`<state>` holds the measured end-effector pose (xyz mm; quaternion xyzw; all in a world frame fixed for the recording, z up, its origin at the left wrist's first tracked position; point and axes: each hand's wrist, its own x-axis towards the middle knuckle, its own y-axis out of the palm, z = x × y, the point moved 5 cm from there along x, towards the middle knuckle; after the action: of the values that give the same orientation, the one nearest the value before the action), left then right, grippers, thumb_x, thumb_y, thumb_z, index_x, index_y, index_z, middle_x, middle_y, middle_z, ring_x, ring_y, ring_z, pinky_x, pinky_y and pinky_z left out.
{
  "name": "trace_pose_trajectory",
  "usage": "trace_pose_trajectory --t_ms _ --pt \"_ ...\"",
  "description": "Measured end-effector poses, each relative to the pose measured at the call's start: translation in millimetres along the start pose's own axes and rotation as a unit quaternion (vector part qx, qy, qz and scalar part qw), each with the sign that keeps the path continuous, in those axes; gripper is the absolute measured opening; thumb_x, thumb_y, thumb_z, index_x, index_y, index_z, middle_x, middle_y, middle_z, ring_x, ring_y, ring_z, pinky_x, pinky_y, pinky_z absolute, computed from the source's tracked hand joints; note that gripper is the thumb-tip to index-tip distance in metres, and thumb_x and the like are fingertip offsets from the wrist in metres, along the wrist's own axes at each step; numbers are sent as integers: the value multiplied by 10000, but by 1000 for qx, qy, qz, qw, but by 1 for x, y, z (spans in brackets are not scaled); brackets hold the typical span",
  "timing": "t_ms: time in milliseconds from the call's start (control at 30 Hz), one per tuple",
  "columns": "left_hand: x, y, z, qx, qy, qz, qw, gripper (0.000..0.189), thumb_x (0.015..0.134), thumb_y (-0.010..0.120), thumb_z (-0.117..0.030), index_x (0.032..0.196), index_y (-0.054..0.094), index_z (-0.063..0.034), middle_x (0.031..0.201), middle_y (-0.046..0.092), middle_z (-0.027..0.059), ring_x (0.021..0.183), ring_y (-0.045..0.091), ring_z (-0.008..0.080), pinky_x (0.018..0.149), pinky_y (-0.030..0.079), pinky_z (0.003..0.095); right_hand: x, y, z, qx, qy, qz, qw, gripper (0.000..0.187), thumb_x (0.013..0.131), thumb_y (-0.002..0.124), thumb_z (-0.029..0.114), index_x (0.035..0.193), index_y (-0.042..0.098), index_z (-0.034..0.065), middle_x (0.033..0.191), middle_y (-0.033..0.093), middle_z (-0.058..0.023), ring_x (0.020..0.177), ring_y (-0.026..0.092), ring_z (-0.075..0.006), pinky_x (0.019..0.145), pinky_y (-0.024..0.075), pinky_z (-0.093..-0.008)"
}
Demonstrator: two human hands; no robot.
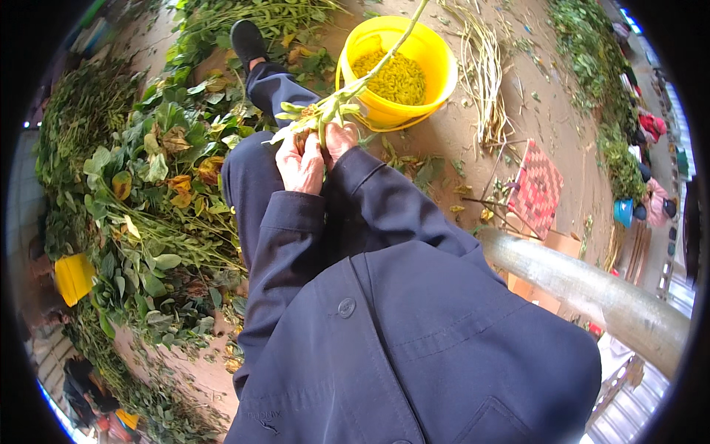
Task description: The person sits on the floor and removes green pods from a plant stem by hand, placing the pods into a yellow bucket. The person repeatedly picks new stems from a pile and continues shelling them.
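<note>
My left hand (301, 164) and my right hand (339, 141) meet above my knees, both closed on the lower part of a green bean plant stalk (383, 65). Green pods (291, 111) and some withered leaf cling to the stalk around my fingers, and its bare end reaches up across the bucket. Just beyond my right hand a yellow plastic bucket (444, 72) stands on the floor, partly filled with green bean pods (396, 80). My fingertips are partly hidden by the plant.
Leafy bean plants (161, 222) are heaped at my left. Bare stalks (482, 77) lie right of the bucket, near a folding stool with a red woven seat (538, 188). A thick metal pole (588, 288) runs close by my right side. Other people (657, 202) sit at the far right.
</note>
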<state>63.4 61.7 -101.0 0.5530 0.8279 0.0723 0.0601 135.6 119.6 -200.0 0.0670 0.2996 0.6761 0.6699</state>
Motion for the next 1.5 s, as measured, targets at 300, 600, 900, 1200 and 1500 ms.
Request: trace_pose_trajectory --t_ms 300,600,900,1200,1500 --pt "-3 -23 12 24 -127 -111 985 165 874 490 -149 865 548 5 698 586 50 509 489 75 456 385 211 -15 45 44 -423 -210 23 881 165 760 495 100 716 608 -12 633 593 -78 565 562 -146 503 444 -300" --pt "-31 -34 -57 70 -23 -219 973 170 864 520 -186 901 506 -20 650 529 30 409 397 61 355 304 204 -26 54 28 0 10 24 1000 270 843 509 236 638 545 65 456 445 -16 319 360 -92 303 236 -266" --pt "-29 17 -88 166 1 58 984 323 688 747 -147 885 572 40 713 579 19 601 502 43 542 397 163 -26 48 35 -211 -137 17 968 313 795 563 300 669 570 13 528 537 -118 467 516 -199 420 374 -343" --pt "-5 0 -69 130 51 -94 986 86 710 651 -1 764 592 30 674 570 5 586 471 53 553 387 200 -29 50 42 -348 -133 14 928 246 742 547 273 727 612 36 682 582 -203 680 582 -376 584 440 -426" --pt "-4 -3 -72 208 119 -99 966 87 740 581 12 827 586 8 693 582 12 604 497 51 556 393 186 -23 57 31 -375 -138 50 915 327 771 499 345 766 626 44 758 613 -183 745 602 -343 654 474 -395"
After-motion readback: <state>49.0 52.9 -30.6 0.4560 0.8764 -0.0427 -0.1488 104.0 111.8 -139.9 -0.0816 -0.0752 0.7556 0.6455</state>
